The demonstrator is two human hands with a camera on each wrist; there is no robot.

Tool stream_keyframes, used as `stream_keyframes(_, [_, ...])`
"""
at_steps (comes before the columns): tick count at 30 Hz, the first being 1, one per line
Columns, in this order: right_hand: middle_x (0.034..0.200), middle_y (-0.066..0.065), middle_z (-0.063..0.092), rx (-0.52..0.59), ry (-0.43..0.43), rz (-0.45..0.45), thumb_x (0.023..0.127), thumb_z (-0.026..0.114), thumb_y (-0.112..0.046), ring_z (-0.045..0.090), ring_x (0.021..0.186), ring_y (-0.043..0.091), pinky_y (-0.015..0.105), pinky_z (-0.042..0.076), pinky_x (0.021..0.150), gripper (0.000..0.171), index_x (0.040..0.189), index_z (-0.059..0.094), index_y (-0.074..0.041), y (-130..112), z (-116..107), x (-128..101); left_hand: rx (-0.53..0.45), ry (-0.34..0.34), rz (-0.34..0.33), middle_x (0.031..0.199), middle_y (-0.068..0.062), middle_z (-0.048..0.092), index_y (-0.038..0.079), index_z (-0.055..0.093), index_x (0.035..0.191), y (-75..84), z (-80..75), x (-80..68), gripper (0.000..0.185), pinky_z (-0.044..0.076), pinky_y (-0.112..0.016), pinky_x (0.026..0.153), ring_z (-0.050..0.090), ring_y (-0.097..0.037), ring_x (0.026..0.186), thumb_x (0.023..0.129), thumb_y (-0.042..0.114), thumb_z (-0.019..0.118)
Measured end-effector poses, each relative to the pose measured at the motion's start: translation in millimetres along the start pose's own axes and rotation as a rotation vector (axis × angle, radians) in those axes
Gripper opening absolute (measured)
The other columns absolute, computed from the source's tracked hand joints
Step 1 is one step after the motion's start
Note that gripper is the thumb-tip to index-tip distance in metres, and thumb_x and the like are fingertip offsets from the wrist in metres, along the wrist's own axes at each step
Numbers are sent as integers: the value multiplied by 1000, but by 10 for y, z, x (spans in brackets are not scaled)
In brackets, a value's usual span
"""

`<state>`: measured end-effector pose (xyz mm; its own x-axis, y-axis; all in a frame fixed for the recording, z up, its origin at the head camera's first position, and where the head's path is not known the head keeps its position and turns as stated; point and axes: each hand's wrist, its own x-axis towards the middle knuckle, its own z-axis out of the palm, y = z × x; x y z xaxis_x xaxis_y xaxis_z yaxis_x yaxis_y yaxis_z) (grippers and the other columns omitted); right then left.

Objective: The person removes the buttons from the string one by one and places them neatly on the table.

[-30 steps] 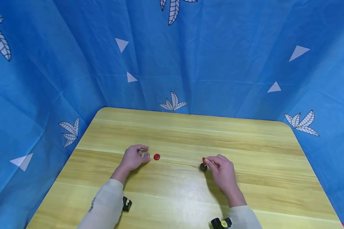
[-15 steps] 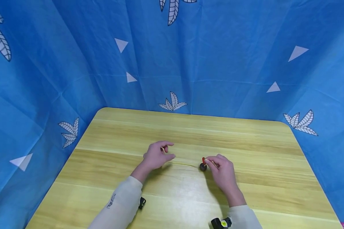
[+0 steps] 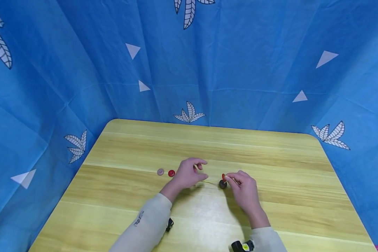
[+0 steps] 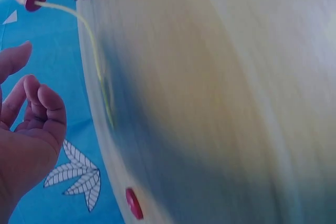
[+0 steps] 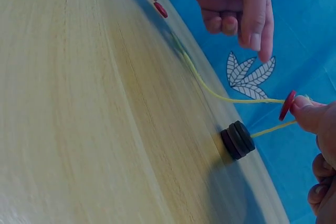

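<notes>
Yellow cord [image 3: 208, 181] lies on the table [image 3: 271, 210] mid-width, running from the left hand toward the right; free end flat on the wood, other end lifted. Red button [image 3: 223, 176] is threaded on the raised part, pinched edge-on by the right hand [image 3: 244, 190] between thumb and fingertip. Just below it, a stack of dark buttons [image 3: 223, 184] sits on the cord and rests on the table, touching the surface.

Left hand [image 3: 187, 175] hovers over the cord's free end, fingers loosely curled, gripping nothing; index tip close to the cord, contact can't be confirmed.

Just left of that hand: a loose red button [image 3: 171, 173] and a pale pink button [image 3: 160, 172], side by side, flat, apart from the cord.

Room: all of it is mid-table, well clear of every edge. Blue patterned cloth [image 3: 239, 70] walls off the back and both sides.
</notes>
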<state>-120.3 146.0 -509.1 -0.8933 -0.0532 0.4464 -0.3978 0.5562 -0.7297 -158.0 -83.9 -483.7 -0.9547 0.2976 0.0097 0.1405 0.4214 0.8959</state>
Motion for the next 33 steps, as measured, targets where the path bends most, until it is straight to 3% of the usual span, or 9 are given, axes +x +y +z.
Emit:
stream_keyframes(13, [67, -11, 52, 14, 8, -12, 83, 81, -3, 44, 57, 9, 21, 36, 52, 10, 85, 79, -13, 16, -8, -17, -68, -118, -31, 103, -6, 68, 4, 66, 125, 29, 375, 47, 48, 54, -25, 64, 61, -10, 74, 80, 5, 83])
stream_keyframes(20, [66, -12, 50, -4, 7, -19, 83, 81, -3, 43, 57, 8, 22, 36, 51, 10, 84, 78, -13, 21, -9, -22, -99, -156, -58, 103, -1, 69, 5, 65, 127, 61, 453, 51, 50, 54, -25, 71, 65, -9, 79, 81, 5, 82])
stream_keyframes(25, [64, -13, 46, -12, 22, -45, 82, 81, -1, 40, 56, 7, 22, 34, 51, 11, 83, 78, -12, 32, -6, -21, -119, -171, -37, 101, -1, 69, 3, 64, 127, 70, 485, 67, 50, 54, -24, 71, 66, -7, 78, 80, 3, 82])
stream_keyframes(33, [65, -12, 49, -6, 15, -24, 83, 80, -1, 43, 56, 8, 19, 35, 51, 11, 85, 78, -11, 50, -11, -15, -228, -182, -38, 92, -3, 67, -1, 63, 126, 72, 506, 75, 54, 55, -24, 72, 68, -11, 78, 76, -9, 82])
